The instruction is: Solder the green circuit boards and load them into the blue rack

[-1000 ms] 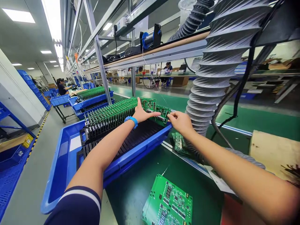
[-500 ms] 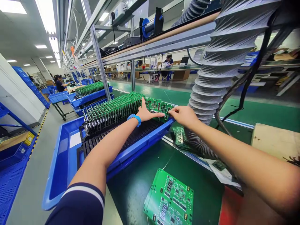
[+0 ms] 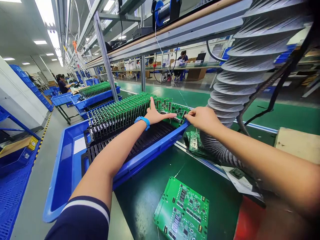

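Paper (image 3: 79,145) lies in the left end of a blue bin (image 3: 56,193), beside black racks (image 3: 152,138) with narrow slots. A row of green boards (image 3: 122,108) stands on edge above them. The left hand (image 3: 153,115) is spread at the right end of this row, forefinger pointing up, thumb stretched sideways in front of the held board (image 3: 180,109); its other fingers cannot be made out. That board is upright at the bin's right end; whether it sits in a slot cannot be told. It should be light and stiff, with small parts that could crack or bend, so the bare edges seem the safest hold. Nearer, another board (image 3: 183,210) lies flat on the green table (image 3: 135,200). A board stack (image 3: 195,141) lies just beside the bin's right corner. The right hand (image 3: 203,118) pinches the held board's right edge. Grey hose (image 3: 237,73) hangs just beyond.
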Demonstrator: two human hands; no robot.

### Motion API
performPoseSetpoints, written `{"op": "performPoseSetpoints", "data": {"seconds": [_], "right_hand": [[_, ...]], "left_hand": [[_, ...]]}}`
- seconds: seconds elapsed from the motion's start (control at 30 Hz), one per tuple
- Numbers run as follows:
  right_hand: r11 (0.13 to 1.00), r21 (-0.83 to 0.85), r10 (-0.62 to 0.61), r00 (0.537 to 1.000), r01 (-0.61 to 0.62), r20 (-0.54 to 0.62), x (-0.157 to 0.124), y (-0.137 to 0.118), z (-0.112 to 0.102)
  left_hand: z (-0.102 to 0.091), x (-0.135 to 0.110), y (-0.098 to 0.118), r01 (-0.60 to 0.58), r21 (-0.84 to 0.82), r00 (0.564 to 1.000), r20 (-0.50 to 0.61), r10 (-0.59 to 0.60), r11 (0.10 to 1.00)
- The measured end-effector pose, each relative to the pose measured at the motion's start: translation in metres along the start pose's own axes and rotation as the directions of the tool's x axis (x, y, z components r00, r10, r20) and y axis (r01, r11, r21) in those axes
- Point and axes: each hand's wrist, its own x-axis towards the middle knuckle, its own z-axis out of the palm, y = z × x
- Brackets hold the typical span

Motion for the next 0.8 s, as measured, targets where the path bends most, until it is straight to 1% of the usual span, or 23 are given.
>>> {"op": "performPoseSetpoints", "data": {"seconds": [0.13, 0.23, 0.37, 0.47, 0.57, 0.67, 0.73, 0.8], "right_hand": [[0.999, -0.003, 0.039, 0.999, -0.039, 0.025, -0.004, -0.004, -0.008], [0.998, 0.026, 0.065, 0.998, -0.065, -0.003, -0.011, -0.009, -0.018], [0.994, 0.098, 0.051, 0.995, -0.043, -0.082, -0.032, -0.014, -0.033], [0.989, 0.151, 0.026, 0.995, -0.011, -0.091, -0.052, -0.013, -0.038], [0.980, 0.201, 0.014, 0.999, -0.005, -0.043, -0.070, -0.009, -0.040], [0.963, 0.267, 0.036, 0.999, -0.042, 0.027, -0.084, -0.007, -0.044], [0.940, 0.324, 0.078, 0.993, -0.102, 0.085, -0.094, -0.007, -0.048], [0.902, 0.393, 0.125, 0.979, -0.180, 0.161, -0.109, -0.008, -0.050]], "left_hand": [[0.004, -0.001, 0.003, 0.000, -0.003, 1.000, -0.009, 0.000, 1.000], [0.014, -0.003, 0.000, -0.023, 0.002, 1.000, 0.002, 0.023, 1.000], [0.030, -0.005, -0.007, -0.049, 0.045, 0.999, -0.001, 0.049, 0.998], [0.037, -0.004, -0.010, -0.085, 0.080, 0.996, 0.008, 0.084, 0.993], [0.041, -0.003, -0.010, -0.088, 0.131, 0.996, 0.038, 0.084, 0.987], [0.040, -0.001, -0.009, -0.059, 0.166, 0.997, 0.065, 0.049, 0.984], [0.032, 0.000, -0.006, -0.034, 0.184, 0.995, 0.095, 0.017, 0.982], [0.018, -0.003, 0.003, 0.004, 0.204, 0.993, 0.111, -0.027, 0.979]]}}
